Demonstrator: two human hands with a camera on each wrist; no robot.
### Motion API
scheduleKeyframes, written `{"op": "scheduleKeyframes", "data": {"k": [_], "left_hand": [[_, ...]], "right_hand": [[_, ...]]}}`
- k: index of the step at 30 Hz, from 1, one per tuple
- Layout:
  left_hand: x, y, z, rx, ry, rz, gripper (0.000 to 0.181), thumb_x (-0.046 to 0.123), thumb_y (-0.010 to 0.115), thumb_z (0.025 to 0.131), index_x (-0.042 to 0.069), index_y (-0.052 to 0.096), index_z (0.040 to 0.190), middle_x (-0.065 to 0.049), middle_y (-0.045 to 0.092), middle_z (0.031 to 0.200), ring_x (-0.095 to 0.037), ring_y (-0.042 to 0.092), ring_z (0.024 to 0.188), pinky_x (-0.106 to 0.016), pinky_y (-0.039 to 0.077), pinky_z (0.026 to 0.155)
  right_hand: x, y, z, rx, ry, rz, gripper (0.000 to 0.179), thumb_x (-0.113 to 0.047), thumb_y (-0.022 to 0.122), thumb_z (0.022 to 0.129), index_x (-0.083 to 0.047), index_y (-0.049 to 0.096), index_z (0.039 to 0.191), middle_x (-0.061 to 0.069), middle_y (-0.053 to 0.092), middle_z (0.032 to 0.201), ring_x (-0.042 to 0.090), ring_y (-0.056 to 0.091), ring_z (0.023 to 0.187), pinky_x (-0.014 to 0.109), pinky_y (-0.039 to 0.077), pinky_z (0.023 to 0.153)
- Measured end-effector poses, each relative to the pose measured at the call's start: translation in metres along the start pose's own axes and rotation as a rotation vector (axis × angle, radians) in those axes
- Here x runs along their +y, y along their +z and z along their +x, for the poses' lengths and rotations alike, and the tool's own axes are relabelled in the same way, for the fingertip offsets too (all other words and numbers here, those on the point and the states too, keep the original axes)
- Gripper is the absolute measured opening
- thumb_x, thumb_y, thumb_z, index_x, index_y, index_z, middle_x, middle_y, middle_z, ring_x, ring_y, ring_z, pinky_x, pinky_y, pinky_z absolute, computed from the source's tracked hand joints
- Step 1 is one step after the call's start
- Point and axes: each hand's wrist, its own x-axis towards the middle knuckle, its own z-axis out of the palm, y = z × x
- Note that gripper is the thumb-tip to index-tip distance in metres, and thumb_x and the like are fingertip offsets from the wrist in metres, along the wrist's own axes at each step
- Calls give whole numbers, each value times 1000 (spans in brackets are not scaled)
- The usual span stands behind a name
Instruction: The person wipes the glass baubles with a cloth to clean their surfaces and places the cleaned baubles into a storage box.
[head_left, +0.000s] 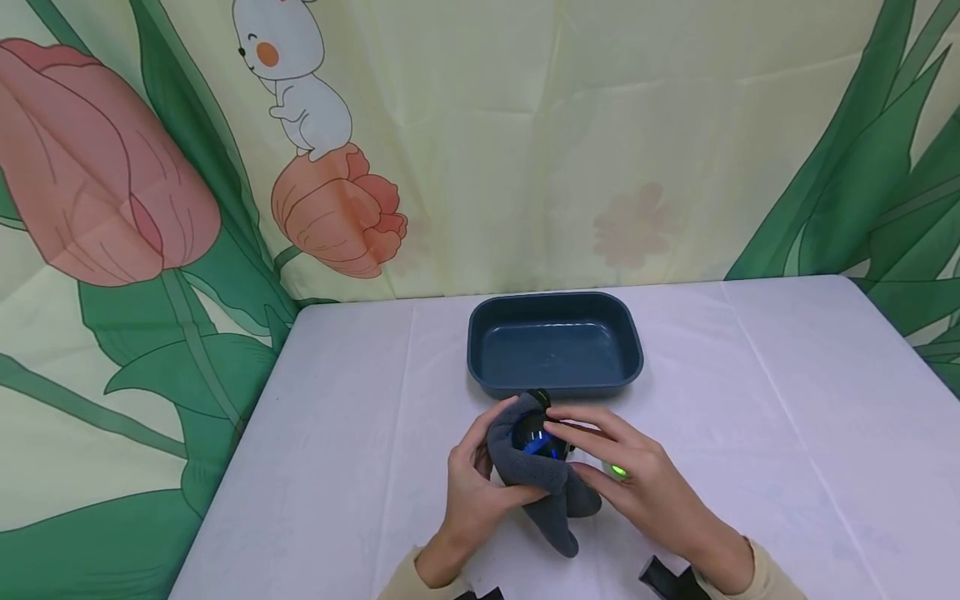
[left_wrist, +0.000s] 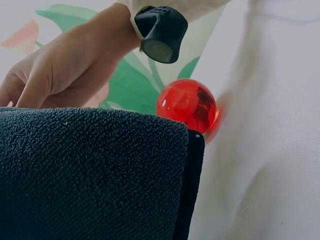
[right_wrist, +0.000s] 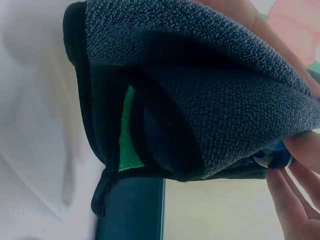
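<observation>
My left hand [head_left: 487,487] grips a dark grey towel [head_left: 528,471], which is folded up round a glossy, rounded black-and-blue object [head_left: 538,437]. Thumb and fingers of my right hand [head_left: 637,471] pinch that object at its right side, the fingertips on its glossy surface. Seen from the right wrist, a blue and white part of the object [right_wrist: 272,156] peeks out under the towel [right_wrist: 250,105], between thumb and fingers. Most of the object is hidden by the towel, and I cannot tell its kind. The towel has a black border and a green underside, and its loose corners hang down.
A dark blue rectangular tub [head_left: 555,387] stands just beyond the hands on the white-covered table [head_left: 337,467]. In the left wrist view a shiny red see-through ball [left_wrist: 186,104] shows past the towel's edge. A printed curtain [head_left: 510,167] hangs behind the table.
</observation>
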Motion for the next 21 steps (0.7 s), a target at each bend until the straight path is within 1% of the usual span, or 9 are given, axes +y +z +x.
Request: {"op": "scheduleKeyframes", "data": {"k": [4, 8, 10, 13, 15, 16, 18, 19, 21], "left_hand": [[-1, 0, 0, -7, 14, 14, 82, -8, 86, 69, 3, 49, 142, -20, 59, 134, -23, 62, 120, -31, 51, 103], [-2, 0, 0, -14, 26, 20, 83, -7, 86, 69, 4, 49, 142, -19, 59, 135, -22, 61, 121, -31, 50, 103], [-2, -1, 0, -19, 38, 23, 83, -6, 86, 69, 3, 48, 142, -19, 59, 135, -22, 61, 122, -31, 50, 104], [-1, -1, 1, -28, 60, 28, 85, -7, 87, 68, 1, 47, 143, -20, 59, 135, -23, 60, 123, -31, 49, 105], [-1, -2, 0, -32, 72, 33, 87, -8, 87, 67, 1, 47, 143, -20, 59, 135, -23, 60, 124, -31, 48, 106], [0, -3, 0, -33, 75, 35, 87, -9, 87, 66, 0, 47, 143, -20, 59, 134, -23, 60, 124, -31, 48, 106], [0, -3, 1, -33, 77, 36, 87, -9, 87, 66, 0, 47, 143, -21, 60, 134, -23, 60, 123, -31, 48, 106], [0, -3, 1, -32, 79, 37, 87, -10, 87, 66, 0, 47, 142, -21, 60, 134, -22, 60, 123, -31, 48, 106], [0, -2, 1, -26, 81, 33, 87, -11, 87, 65, 0, 47, 142, -21, 60, 134, -22, 61, 123, -31, 48, 105]], "right_hand": [[0, 0, 0, 4, 8, -6, 75, 14, 82, 69, -14, 62, 135, 4, 58, 136, 10, 56, 124, 13, 47, 98], [0, 0, 0, 12, 42, 7, 72, 12, 81, 71, -15, 62, 135, 2, 59, 136, 8, 56, 125, 13, 47, 99], [0, 1, 0, 20, 72, 73, 68, 11, 80, 74, -13, 62, 135, 4, 59, 135, 9, 56, 125, 16, 49, 98], [0, 2, 1, 13, 171, 265, 60, 7, 75, 81, -10, 60, 137, 7, 59, 134, 9, 56, 125, 22, 53, 96], [1, 2, 1, 6, 251, 401, 55, 4, 73, 85, -8, 59, 137, 11, 59, 133, 9, 57, 124, 26, 54, 94], [1, 2, 1, 1, 296, 449, 54, 3, 73, 86, -9, 59, 137, 11, 58, 133, 9, 58, 123, 27, 55, 94], [1, 2, 2, -10, 352, 496, 53, 0, 73, 87, -9, 59, 137, 12, 58, 134, 8, 58, 123, 27, 54, 94], [1, 2, 2, -14, 365, 502, 53, 0, 73, 87, -10, 59, 137, 12, 58, 134, 8, 58, 123, 28, 54, 95], [1, 1, 2, -22, 365, 485, 53, -1, 72, 87, -11, 59, 137, 11, 57, 135, 8, 57, 124, 28, 54, 95]]}}
